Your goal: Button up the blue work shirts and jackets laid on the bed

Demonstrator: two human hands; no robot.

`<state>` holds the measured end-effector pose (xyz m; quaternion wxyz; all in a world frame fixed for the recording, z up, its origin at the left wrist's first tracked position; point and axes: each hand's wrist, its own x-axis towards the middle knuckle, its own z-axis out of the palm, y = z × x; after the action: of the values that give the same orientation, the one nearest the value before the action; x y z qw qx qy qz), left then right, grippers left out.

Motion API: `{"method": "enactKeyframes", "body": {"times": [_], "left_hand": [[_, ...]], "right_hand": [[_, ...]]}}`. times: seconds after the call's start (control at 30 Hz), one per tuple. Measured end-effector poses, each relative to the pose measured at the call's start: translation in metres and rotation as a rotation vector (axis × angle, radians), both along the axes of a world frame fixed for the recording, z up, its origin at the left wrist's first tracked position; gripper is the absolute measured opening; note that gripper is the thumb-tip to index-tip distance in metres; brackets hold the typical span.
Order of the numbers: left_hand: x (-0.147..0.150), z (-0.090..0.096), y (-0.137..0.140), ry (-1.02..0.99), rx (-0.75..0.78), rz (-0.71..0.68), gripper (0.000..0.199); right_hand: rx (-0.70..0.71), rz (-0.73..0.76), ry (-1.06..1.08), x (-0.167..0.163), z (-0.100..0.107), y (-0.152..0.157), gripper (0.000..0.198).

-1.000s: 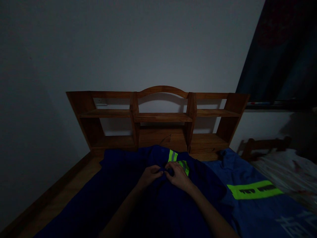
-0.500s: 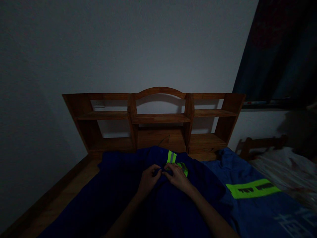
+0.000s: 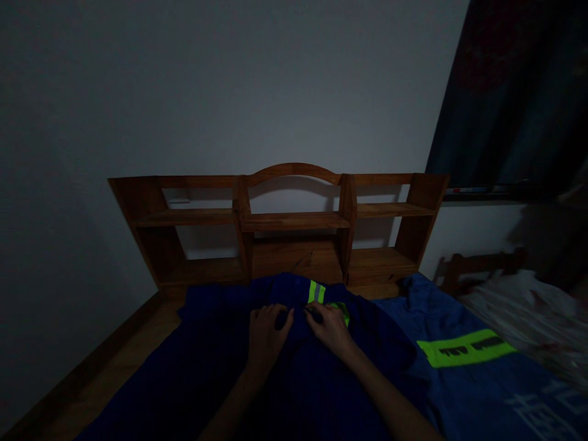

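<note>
A dark blue jacket [image 3: 294, 380] with yellow-green reflective strips lies spread out below me. My left hand [image 3: 267, 331] rests on its upper middle part, thumb held apart from the fingers, with nothing visible in its grasp. Close by on the right, my right hand [image 3: 331, 327] has thumb and forefinger brought together on the blue cloth, just below a reflective strip [image 3: 316, 292]. Dim light hides the exact bit of cloth between those fingertips. Another reflective patch [image 3: 342, 311] shows partly behind the right hand.
A wooden shelf headboard [image 3: 296, 222] stands against the wall beyond the jacket. To the right lies a lighter blue garment [image 3: 463, 392] with a yellow-green band and white lettering. Whitish bedding or plastic [image 3: 528, 303] is farther right, below a dark curtain [image 3: 514, 104].
My left hand has moved slightly left, away from my right hand, and its thumb and fingers have spread apart. My right hand stays almost in place on the jacket.
</note>
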<state>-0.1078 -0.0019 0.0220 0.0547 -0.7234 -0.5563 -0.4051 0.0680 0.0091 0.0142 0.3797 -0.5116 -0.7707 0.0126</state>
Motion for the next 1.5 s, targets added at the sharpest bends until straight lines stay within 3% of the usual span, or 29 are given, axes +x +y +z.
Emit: {"method": "enactKeyframes", "body": {"times": [0.17,0.3,0.4,0.6,0.73,0.9,0.97,1.07,1.17,1.3,1.4,1.5], "left_hand": [[-0.008,0.000,0.002,0.093,0.010,0.096,0.027],[-0.014,-0.010,0.007,0.088,-0.036,-0.027,0.023],[-0.018,-0.014,0.007,0.071,-0.103,-0.065,0.020],[-0.026,-0.020,0.002,0.066,-0.238,0.118,0.020],[-0.032,-0.026,0.014,-0.119,-0.372,0.069,0.034],[-0.034,-0.014,0.023,-0.540,-0.537,-0.201,0.037],[-0.027,-0.009,0.019,-0.624,-0.551,-0.333,0.036],[-0.013,-0.008,0.010,-0.590,-0.506,-0.419,0.030],[-0.003,-0.012,0.004,-0.501,-0.415,-0.397,0.023],[-0.005,-0.010,0.005,-0.495,-0.371,-0.369,0.023],[-0.013,-0.003,0.011,-0.603,-0.493,-0.428,0.026],[-0.022,0.002,0.015,-0.735,-0.694,-0.476,0.032]], "right_hand": [[0.015,-0.229,-0.058,0.010,0.004,0.006,0.020],[0.015,-0.360,-0.092,0.017,0.007,0.008,0.022],[0.022,-0.393,-0.079,0.018,0.008,0.008,0.021],[0.074,-0.366,-0.056,0.012,0.003,0.006,0.018],[0.053,-0.302,-0.015,0.010,0.001,0.006,0.022],[0.127,-0.161,0.105,0.008,0.013,0.000,0.043],[0.180,-0.045,0.104,0.005,0.022,-0.007,0.051],[0.200,0.178,0.032,-0.001,0.033,-0.019,0.051],[0.152,0.264,0.008,-0.006,0.034,-0.025,0.043],[0.013,0.220,0.101,-0.009,0.019,-0.018,0.024],[-0.135,0.271,0.143,-0.008,0.007,-0.009,0.018],[-0.187,0.302,0.221,-0.007,0.002,-0.005,0.018]]}}
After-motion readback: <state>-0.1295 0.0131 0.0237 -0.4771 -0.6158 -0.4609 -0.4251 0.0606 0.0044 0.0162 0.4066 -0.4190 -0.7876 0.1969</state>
